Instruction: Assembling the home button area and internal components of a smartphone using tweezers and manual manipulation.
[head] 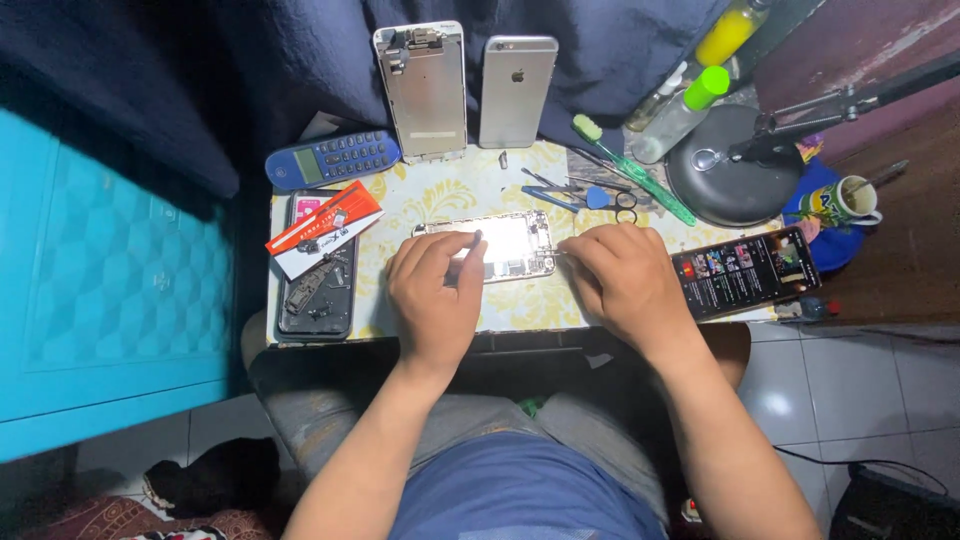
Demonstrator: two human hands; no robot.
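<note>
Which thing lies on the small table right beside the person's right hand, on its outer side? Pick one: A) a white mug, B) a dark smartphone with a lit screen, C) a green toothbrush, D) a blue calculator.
B: the dark smartphone with a lit screen lies just outside the right hand, at the table's right edge.

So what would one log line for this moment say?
left hand: on opened phone | right hand: at its right edge | table: tools, calculator

Single head view, steeply down, near over small table (420, 195)
</note>
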